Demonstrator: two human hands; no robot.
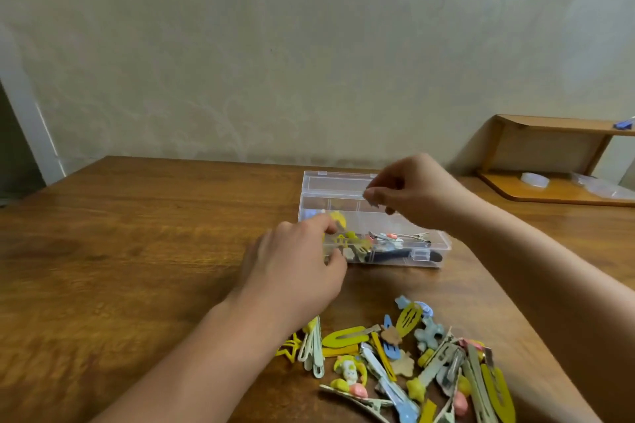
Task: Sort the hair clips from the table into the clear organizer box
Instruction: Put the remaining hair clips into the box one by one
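The left hand point(295, 264) pinches a yellow clip point(338, 220) at the organizer box point(436, 244); the right hand point(412, 189) pinches a small blue clip point(371, 201) above it. Each should drop squarely into its matching compartment while the pile of clips point(412, 361) waits nearby.

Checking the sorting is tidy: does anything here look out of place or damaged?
Nothing looks damaged. The clear plastic organizer box sits skewed on the brown wooden table, and the unsorted colourful hair clips lie in a tangled heap near the front edge.

A clear organizer box point(433, 244) stands open, partly filled; colourful hair clips point(405, 361) lie heaped nearer.
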